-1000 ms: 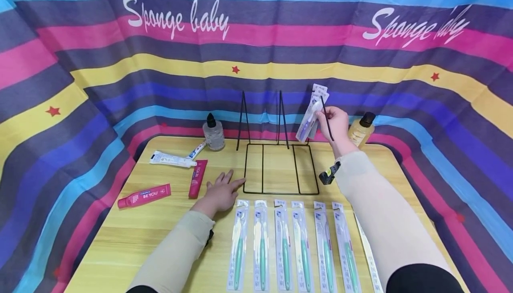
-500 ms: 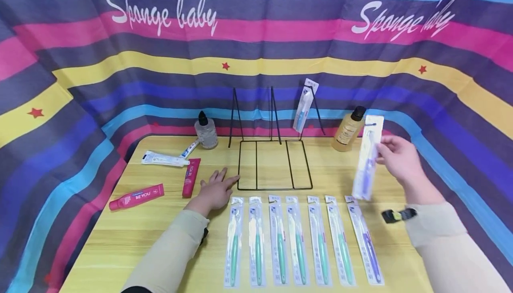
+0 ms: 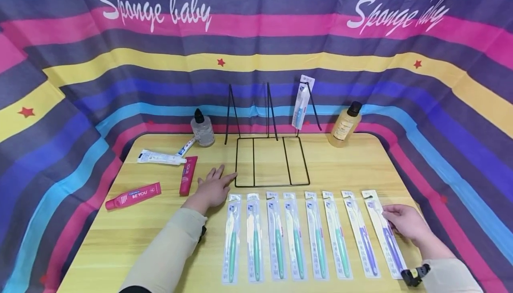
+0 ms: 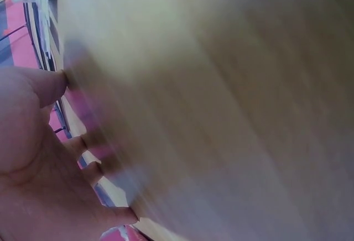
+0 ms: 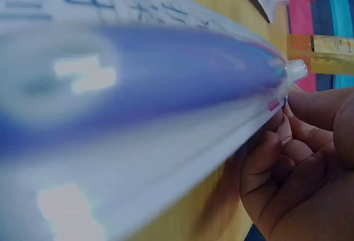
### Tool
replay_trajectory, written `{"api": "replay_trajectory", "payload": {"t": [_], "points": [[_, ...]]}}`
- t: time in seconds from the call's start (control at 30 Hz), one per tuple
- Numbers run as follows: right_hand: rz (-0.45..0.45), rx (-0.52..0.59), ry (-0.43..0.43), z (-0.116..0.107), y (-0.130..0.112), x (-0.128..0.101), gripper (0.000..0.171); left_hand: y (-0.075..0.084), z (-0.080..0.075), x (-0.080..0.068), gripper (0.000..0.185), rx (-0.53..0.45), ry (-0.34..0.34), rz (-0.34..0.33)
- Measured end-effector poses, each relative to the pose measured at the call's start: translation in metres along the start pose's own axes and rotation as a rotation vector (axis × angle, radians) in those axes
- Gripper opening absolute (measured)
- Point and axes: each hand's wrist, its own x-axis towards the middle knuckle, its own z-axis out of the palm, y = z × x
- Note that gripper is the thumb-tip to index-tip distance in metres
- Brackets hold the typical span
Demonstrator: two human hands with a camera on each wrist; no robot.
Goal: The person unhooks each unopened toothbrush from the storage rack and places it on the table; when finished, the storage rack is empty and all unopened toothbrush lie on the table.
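My right hand (image 3: 406, 224) pinches the edge of a packaged purple toothbrush (image 3: 389, 242) at the right end of a row on the table. In the right wrist view, thumb and curled fingers meet at the edge of this pack (image 5: 182, 69). Beside it lie another packaged purple toothbrush (image 3: 365, 239) and several packs with green toothbrushes (image 3: 297, 244). My left hand (image 3: 211, 190) rests on the table with fingers spread, its thumb at the left front corner of a black wire rack (image 3: 276, 185). A packaged blue toothbrush (image 3: 302, 103) hangs from the rack's right hook.
On the left lie two pink tubes (image 3: 134, 196), a white tube (image 3: 160, 157) and a smaller tube (image 3: 185, 147). A clear bottle (image 3: 203, 131) stands behind them. Right of the rack is a yellow bottle (image 3: 344, 128). Striped cloth (image 3: 256, 68) encloses the table's back and sides.
My right hand has taken the packaged purple toothbrush off the rack's right hook and brought it down right to the row's end. My left hand stays by the rack.
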Motion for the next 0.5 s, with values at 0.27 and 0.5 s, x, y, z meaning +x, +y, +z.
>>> {"api": "replay_trajectory", "payload": {"t": [0.27,0.5], "points": [[-0.023,-0.223,0.074,0.003,-0.003,0.009,0.033,-0.001,0.001,0.002,0.055,-0.011,0.002,-0.006],[-0.096,-0.341,0.137,-0.011,-0.034,0.012,0.038,-0.002,0.002,0.001,0.055,-0.014,0.000,-0.010]]}}
